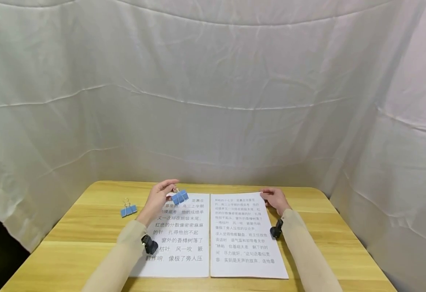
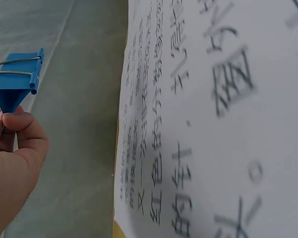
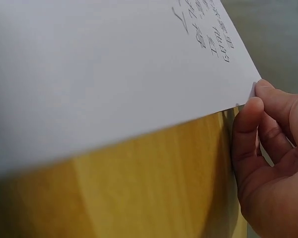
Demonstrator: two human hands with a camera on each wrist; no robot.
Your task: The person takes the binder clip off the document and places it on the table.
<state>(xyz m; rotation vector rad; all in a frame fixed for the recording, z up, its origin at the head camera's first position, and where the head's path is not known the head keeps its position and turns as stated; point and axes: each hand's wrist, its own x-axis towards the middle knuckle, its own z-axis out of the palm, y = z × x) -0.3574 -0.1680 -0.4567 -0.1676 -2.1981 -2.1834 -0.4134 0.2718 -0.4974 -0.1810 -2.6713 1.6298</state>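
Note:
My left hand (image 1: 159,198) pinches a blue binder clip (image 1: 180,197) above the far edge of the left printed sheet (image 1: 191,269). In the left wrist view, the clip (image 2: 16,74) points its wide spine up, with one wire handle lying against its side; fingers and thumb of the hand (image 2: 20,158) grip it from below. At the far right corner of the right printed paper (image 1: 247,243), my right hand (image 1: 275,199) pinches the paper between thumb and fingers. The right wrist view has that corner of the paper (image 3: 139,74) in the hand (image 3: 270,153).
A second blue binder clip (image 1: 128,211) lies on the wooden table (image 1: 70,243), left of the sheets. The two papers lie side by side with a narrow gap. A pale curtain (image 1: 213,101) hangs behind the table and along its sides.

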